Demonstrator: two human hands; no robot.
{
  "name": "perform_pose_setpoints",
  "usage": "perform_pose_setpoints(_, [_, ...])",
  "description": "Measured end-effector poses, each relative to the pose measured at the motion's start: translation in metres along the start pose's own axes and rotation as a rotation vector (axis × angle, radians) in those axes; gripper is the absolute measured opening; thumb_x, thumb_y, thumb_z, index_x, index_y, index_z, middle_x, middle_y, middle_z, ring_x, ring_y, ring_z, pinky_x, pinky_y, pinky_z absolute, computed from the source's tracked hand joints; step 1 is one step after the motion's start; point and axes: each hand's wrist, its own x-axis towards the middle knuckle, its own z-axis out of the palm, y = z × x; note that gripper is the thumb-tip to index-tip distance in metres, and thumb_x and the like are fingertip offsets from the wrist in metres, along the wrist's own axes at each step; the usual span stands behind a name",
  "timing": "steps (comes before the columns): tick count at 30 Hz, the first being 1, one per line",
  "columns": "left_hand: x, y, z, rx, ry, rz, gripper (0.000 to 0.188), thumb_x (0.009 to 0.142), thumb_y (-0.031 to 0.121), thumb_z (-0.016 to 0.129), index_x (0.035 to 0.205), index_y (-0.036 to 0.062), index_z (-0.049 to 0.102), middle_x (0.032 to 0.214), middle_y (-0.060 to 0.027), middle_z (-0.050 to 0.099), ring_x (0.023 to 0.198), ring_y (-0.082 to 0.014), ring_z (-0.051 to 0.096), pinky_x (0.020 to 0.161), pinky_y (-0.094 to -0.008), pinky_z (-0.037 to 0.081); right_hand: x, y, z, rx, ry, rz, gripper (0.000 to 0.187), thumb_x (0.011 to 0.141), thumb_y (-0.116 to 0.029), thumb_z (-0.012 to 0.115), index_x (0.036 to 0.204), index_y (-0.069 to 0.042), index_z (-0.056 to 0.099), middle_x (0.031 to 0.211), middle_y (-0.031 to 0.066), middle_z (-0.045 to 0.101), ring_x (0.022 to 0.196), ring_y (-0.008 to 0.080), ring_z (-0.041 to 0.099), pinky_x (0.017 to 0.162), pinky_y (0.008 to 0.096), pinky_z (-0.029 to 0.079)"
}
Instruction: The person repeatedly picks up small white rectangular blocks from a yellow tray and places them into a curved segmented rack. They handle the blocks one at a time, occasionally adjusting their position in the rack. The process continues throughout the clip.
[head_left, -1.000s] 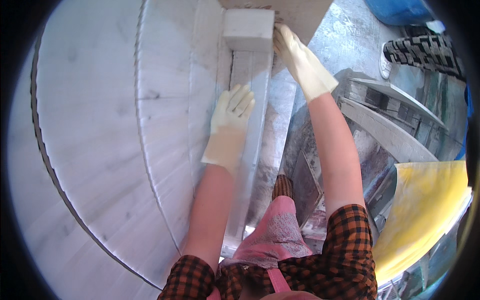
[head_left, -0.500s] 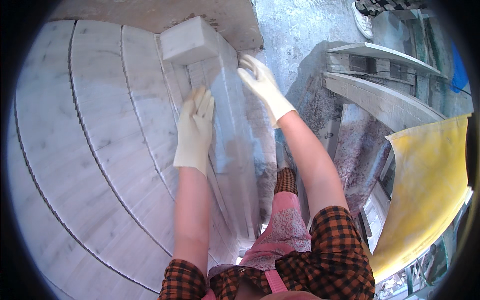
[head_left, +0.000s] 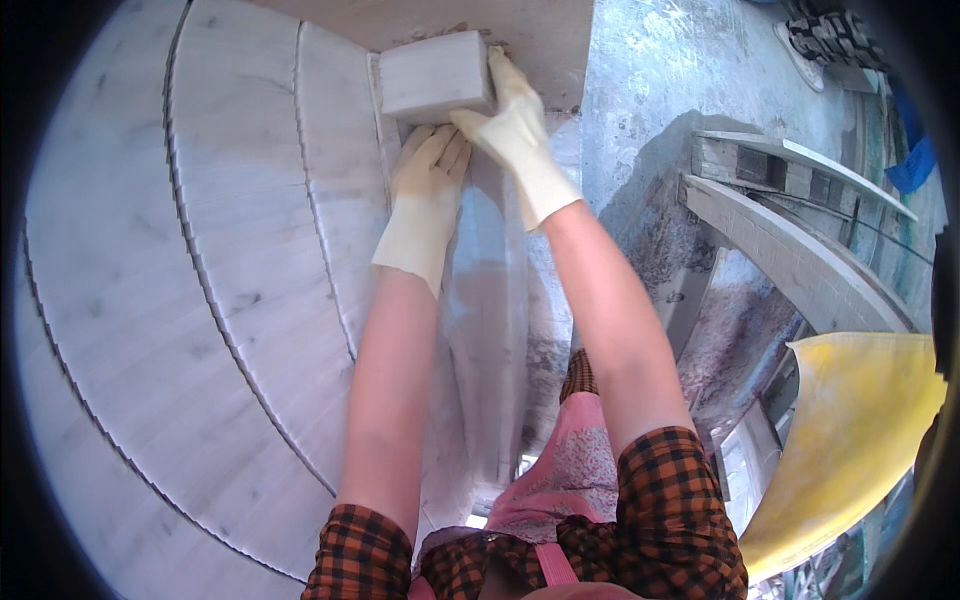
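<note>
1. The white block (head_left: 435, 75) is resting at the far end, right of the white slab rows (head_left: 260, 250).
2. My right hand (head_left: 515, 125) is spreading around the block's near right corner, thumb toward the near face, fingers along the right side; whether it is gripping, I cannot tell.
3. My left hand (head_left: 428, 180) is lying open, fingers extended, by the block's near lower edge.
4. A yellow sheet (head_left: 850, 430) is hanging at near right.

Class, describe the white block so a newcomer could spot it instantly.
From the long pale rows filling the picture's left, go to their upper right. Just beyond the left hand, with the right hand at its right end, sits the white block: one short box, unlike the long rows.
</note>
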Motion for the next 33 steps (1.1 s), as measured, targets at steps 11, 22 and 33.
perform_pose_setpoints(11, [-0.063, -0.015, 0.012, 0.354, 0.222, 0.135, 0.045, 0.103, 0.015, 0.052, 0.141, -0.0075, 0.048, 0.143, -0.0243, 0.052, 0.137, -0.0303, 0.051, 0.114, -0.0363, 0.042, 0.000, 0.042, -0.042, -0.011, -0.274, 0.043, 0.079, 0.083, -0.029, 0.073, 0.152, -0.004, 0.042, 0.139, 0.0287, 0.058, 0.132, 0.0405, 0.055, 0.108, 0.0416, 0.046])
perform_pose_setpoints(22, [-0.191, -0.020, -0.013, 0.699, 0.367, 0.021, 0.049, 0.102, 0.020, 0.050, 0.148, 0.0019, 0.050, 0.148, -0.0146, 0.054, 0.138, -0.0230, 0.048, 0.116, -0.0331, 0.034, -0.040, 0.029, -0.001, 0.193, -0.069, 0.277, 0.094, 0.080, -0.026, 0.073, 0.157, 0.002, 0.026, 0.145, 0.0312, 0.052, 0.133, 0.0454, 0.053, 0.112, 0.0403, 0.042])
perform_pose_setpoints(33, [-0.178, -0.036, -0.039, 0.466, 0.355, 0.039, 0.042, 0.102, 0.014, 0.055, 0.142, 0.0050, 0.057, 0.085, 0.0072, 0.050, 0.070, -0.0025, 0.041, 0.062, -0.0190, 0.036, -0.013, -0.001, -0.008, -0.185, -0.242, 0.204, 0.089, 0.082, -0.039, 0.071, 0.150, 0.008, 0.038, 0.127, 0.0330, 0.063, 0.124, 0.0404, 0.061, 0.104, 0.0400, 0.048])
